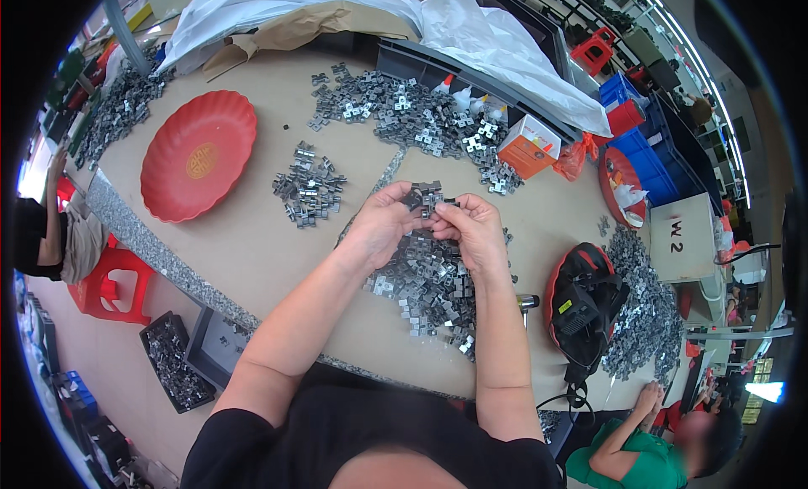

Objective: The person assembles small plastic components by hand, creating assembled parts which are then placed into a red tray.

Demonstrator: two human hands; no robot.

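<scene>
Head view of a workbench strewn with small stamped metal clips. The left hand (pixel 383 224) and the right hand (pixel 471 228) meet above the table (pixel 252 245), fingertips turned inward toward each other, and together pinch a short row of metal clips (pixel 427 197) between them. Both hands are closed on this row: the left grips its left end, the right its right end, so the row's long axis runs roughly left to right, bridging the two grips at about equal reach from either hand. How many clips make up the row is too small to tell. Directly below the hands, nearer the person, lies the loose pile of clips (pixel 429 287), apart from the held row and closest to the right forearm. A smaller heap of clips (pixel 309 188) sits to the left of the left hand, and a wide scatter of clips (pixel 404 110) spreads across the far side of the table. A red dish (pixel 198 155) rests at far left, an orange box (pixel 528 146) at far right, and a black and red bag (pixel 585 304) lies beside the right forearm.
</scene>
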